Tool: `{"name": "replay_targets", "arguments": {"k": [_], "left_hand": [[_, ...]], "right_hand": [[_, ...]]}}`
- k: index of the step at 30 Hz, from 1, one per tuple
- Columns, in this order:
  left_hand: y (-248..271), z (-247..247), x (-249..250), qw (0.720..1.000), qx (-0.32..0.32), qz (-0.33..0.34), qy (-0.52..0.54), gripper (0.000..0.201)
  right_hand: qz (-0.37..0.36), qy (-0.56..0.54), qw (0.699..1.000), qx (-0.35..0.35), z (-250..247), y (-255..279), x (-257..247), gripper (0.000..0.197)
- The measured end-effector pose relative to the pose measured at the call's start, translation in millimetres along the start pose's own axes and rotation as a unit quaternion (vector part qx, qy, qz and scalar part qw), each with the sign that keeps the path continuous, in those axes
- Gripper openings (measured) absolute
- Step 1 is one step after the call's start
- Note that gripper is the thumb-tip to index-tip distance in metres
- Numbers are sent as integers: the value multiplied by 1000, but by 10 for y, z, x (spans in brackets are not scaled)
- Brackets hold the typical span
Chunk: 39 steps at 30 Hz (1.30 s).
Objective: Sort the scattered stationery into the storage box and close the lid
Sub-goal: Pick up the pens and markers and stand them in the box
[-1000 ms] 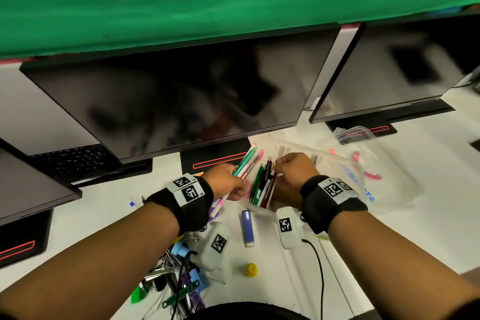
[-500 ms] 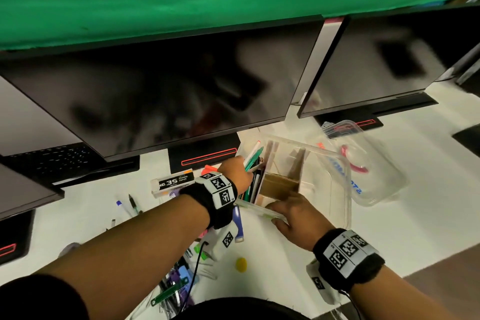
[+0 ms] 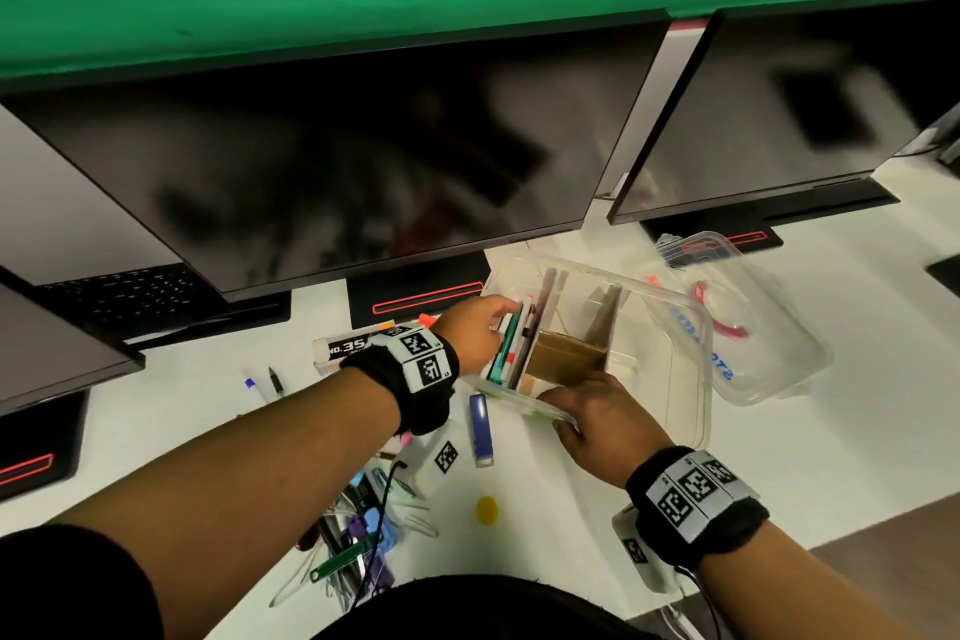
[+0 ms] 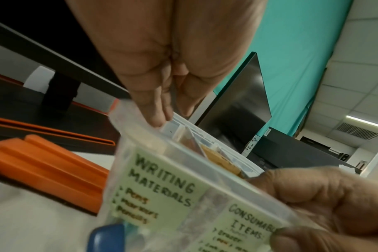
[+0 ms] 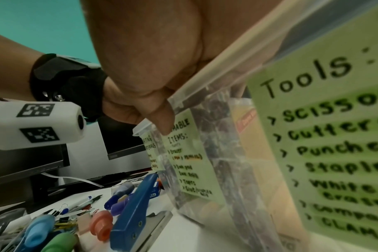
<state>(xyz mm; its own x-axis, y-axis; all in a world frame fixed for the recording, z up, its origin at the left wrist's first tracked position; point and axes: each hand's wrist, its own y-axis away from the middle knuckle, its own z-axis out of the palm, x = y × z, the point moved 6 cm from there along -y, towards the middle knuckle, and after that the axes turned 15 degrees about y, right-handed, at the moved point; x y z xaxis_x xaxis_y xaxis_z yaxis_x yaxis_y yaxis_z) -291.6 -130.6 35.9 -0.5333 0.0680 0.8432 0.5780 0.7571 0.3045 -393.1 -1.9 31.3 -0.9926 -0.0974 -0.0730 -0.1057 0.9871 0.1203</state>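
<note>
The clear storage box (image 3: 640, 287) with cardboard dividers stands on the white desk below the monitors. Its front wall (image 4: 162, 172) carries green labels; "WRITING MATERIALS" marks the left compartment. Several pens (image 3: 511, 343) lie in that compartment. My left hand (image 3: 483, 325) reaches in from the left, its straight fingers (image 4: 158, 110) at the box's far rim over the pens, holding nothing that I can see. My right hand (image 3: 584, 413) grips the box's near rim, thumb (image 5: 162, 116) down over the front wall (image 5: 227, 162). The clear lid (image 3: 769, 343) lies right of the box.
Loose on the desk left of the box: a blue stapler-like tool (image 3: 480, 424), a yellow disc (image 3: 487, 509), a "NO.35" staple carton (image 3: 348, 347), two pens (image 3: 262, 382), orange markers (image 4: 48, 170), a heap of clips and small items (image 3: 363, 535). Two dark monitors (image 3: 337, 161) overhang the back.
My left hand carried the pens right and set them into the left compartment. My right hand came off the top of the box and took the near rim.
</note>
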Motion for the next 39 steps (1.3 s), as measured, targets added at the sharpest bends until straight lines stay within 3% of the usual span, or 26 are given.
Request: {"name": "replay_targets", "arguments": {"k": [4,6,9,13,15,17,19,22,34,37,39], "left_hand": [[125,-317,-111,997,47,28,52,37],[179,-497,-218,997,60,20,52,31],[329,-807,-578,996,74,-13,46,26],[694,-1178,-1188,991,114,-68,-18,30],[869,-1224,-1418,990,107,-86,-42,33],[1017,-1215,-1621,990,82,-109,-44,35],[1163,-1233,-1807,988,77,-124,-56,36],[1330,-1229,-1996,978,67,-155,-120,34],[1429,-1031,-2250,976,-8,-145,-164,38],[1417,-1148,-2272,972,12,-156,-175,33],[1358,-1303,-2248,970,61,-164,-167,30]], "right_hand": [[21,-17,1000,-1,18,-53,-10,30],[67,-57,996,4,-27,-98,18,26],[113,-114,984,75,-159,-210,-88,18],[46,-119,984,127,-269,-403,-683,15],[-15,-108,990,85,-149,-489,-999,18],[-45,-85,995,-14,126,-585,-1224,23],[-51,-49,992,-104,421,-693,-1386,27],[-49,7,986,-161,682,-839,-1551,28],[-20,50,976,-210,998,-1072,-1709,37],[0,25,979,-203,955,-1082,-1694,33],[4,0,985,-170,888,-1101,-1738,27]]}}
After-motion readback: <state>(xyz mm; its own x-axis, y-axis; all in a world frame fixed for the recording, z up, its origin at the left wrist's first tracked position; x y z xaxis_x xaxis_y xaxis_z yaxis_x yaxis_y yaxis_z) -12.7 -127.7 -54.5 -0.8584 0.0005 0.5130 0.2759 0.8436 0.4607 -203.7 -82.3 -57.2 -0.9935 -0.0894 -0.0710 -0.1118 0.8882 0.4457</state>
